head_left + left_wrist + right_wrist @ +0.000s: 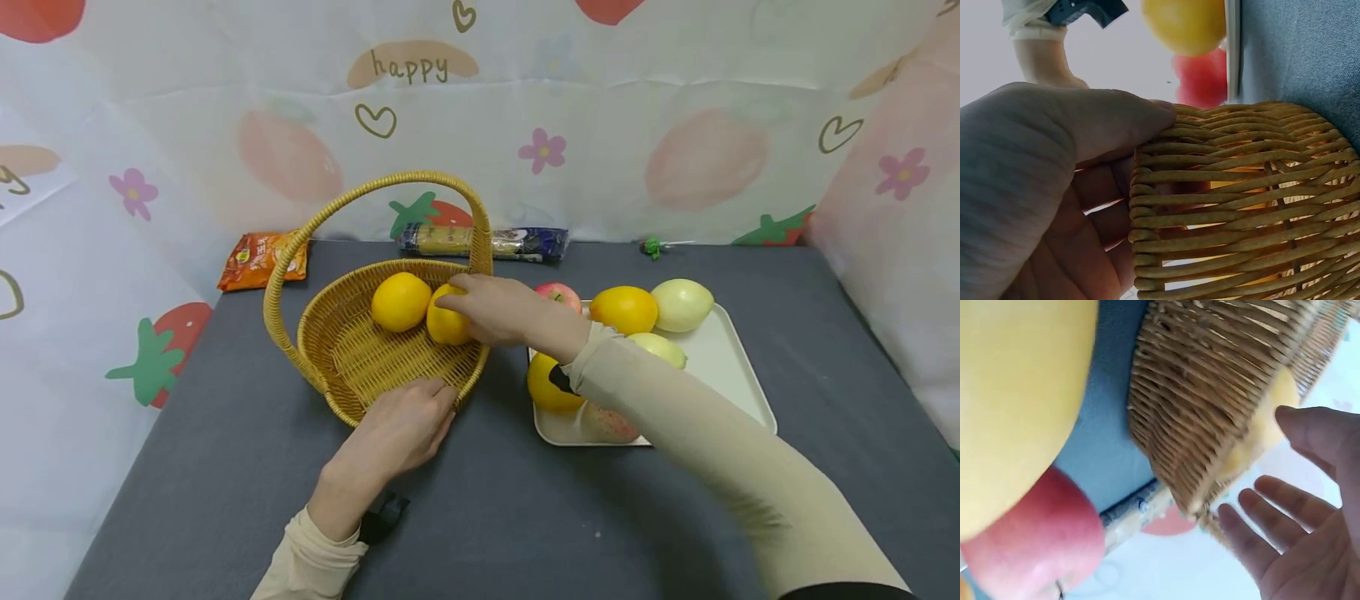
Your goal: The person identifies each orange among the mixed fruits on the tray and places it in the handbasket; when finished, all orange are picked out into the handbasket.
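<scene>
A woven wicker basket point(390, 367) with a tall arched handle stands on the table, holding two round yellow-orange fruits. My left hand point(401, 425) grips its near rim; in the left wrist view the thumb point(1116, 119) lies outside the weave and the fingers go behind it. My right hand point(498, 308) reaches over the basket's right side, at the right-hand yellow-orange fruit point(447, 317). In the right wrist view its fingers point(1279, 512) are spread and loosely bent, apart from the thumb. The other yellow-orange fruit point(401, 302) lies to the left, inside the basket.
Right of the basket, a white tray point(731, 379) carries several fruits, among them a red apple point(558, 294), yellow fruit point(624, 310) and pale green-yellow fruit point(681, 305). An orange packet point(258, 260), a long blue-ended package point(483, 242) and a green-wrapped lollipop point(652, 247) lie along the back.
</scene>
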Demonstrator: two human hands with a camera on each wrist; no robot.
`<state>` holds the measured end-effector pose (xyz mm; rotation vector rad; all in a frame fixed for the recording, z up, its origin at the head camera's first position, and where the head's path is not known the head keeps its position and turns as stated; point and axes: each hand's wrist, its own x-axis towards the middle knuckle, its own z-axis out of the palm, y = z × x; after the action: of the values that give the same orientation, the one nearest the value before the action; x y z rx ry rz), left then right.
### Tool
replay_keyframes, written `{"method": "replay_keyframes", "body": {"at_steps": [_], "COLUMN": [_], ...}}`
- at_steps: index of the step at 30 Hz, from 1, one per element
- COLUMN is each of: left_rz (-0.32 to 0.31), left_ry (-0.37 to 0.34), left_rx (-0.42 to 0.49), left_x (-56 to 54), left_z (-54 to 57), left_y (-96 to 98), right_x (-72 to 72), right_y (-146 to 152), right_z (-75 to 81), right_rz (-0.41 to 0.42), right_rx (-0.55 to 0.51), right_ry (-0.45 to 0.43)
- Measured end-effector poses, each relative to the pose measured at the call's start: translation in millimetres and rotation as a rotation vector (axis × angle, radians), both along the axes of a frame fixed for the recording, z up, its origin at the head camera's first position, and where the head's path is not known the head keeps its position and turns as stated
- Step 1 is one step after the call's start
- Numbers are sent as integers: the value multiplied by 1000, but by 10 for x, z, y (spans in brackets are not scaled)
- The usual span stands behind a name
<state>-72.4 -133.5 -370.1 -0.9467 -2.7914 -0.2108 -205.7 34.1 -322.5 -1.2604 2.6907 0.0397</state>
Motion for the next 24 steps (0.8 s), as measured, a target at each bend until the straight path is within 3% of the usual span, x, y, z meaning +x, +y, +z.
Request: {"method": "replay_keyframes", "body": {"at_steps": [12,18,24], "left_rz": [-5,1,1], "left_ry": [18,29,19], "left_rx": [15,11,13], "left_x": [-5,-8,-4], "left_z": [-10,-2,-11], "left_y": [5,4,7], "right_x": [69,21,-34], "right_y": [1019,1562,1831], "right_z": [286,230,118], "right_rz": [-12,-125,-200], "right_rx": [-266,-243,-168], "right_ry": [83,81,8]}}
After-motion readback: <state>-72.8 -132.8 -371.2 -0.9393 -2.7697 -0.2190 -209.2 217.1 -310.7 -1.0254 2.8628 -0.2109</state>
